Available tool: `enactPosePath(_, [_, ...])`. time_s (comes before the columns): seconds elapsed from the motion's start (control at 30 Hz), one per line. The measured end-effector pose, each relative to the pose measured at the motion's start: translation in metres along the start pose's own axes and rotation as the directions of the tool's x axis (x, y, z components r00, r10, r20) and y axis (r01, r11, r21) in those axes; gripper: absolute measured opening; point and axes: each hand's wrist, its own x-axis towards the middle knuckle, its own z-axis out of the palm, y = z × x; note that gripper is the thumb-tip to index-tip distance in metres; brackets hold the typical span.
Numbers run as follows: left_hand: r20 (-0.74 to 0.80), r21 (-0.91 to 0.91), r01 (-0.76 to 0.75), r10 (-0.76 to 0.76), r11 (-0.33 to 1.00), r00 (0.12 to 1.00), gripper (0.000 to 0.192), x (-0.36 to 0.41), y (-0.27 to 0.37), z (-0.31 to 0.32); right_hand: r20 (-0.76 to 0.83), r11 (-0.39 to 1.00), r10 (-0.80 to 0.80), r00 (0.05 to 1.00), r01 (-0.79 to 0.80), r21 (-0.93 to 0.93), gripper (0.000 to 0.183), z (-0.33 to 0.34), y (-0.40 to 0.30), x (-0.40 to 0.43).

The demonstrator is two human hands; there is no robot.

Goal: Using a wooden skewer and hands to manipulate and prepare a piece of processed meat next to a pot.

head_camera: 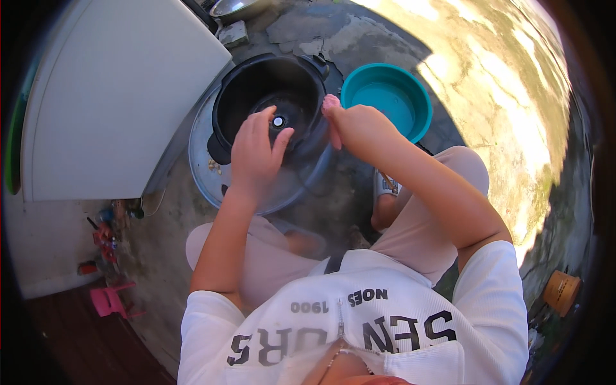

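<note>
A black electric cooker body (298,82) without a lid stands on a round metal tray (197,168), a small white-topped part at the bottom of its well. My left hand (260,144) is over the cooker's near left side, thumb and fingers apart, holding nothing; whether it touches the cooker cannot be told. At the cooker's right rim, my right hand (358,127) grips a pink cloth (331,102), one end hanging below the fist. Just beyond that hand, a teal plastic basin (422,103) holds what looks like shallow water.
A large white panel (125,96) stands close on the left. Small pale pieces (214,167) lie on the tray. Farther off are a metal bowl (236,9) beside a stone block (233,33), a pink plastic stool (109,299) at lower left and an orange pot (561,292) at right.
</note>
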Motion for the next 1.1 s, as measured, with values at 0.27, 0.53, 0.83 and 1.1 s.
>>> enactPosePath(0.27, [0.097,0.219,-0.03,0.009,0.975,0.995,0.027,-0.007,0.016,0.049,-0.382,0.976,0.022,0.924,-0.103,-0.193,0.039,0.044,-0.013,0.007])
enactPosePath(0.53, [0.077,0.217,-0.031,0.014,0.976,0.997,0.022,-0.013,0.011,0.052,-0.407,0.989,-0.044,0.913,-0.019,-0.148,0.028,0.028,0.003,0.024])
enactPosePath(0.83, [0.096,0.175,-0.077,0.06,0.982,0.994,0.021,-0.008,0.009,0.046,0.016,0.993,-0.034,0.999,0.036,-0.116,0.018,0.002,0.019,0.065])
enactPosePath(1.1, [0.19,0.111,-0.105,0.083,0.988,0.978,0.019,-0.022,-0.009,0.019,-0.185,0.946,-0.201,0.962,0.142,-0.292,0.02,0.005,-0.013,0.014])
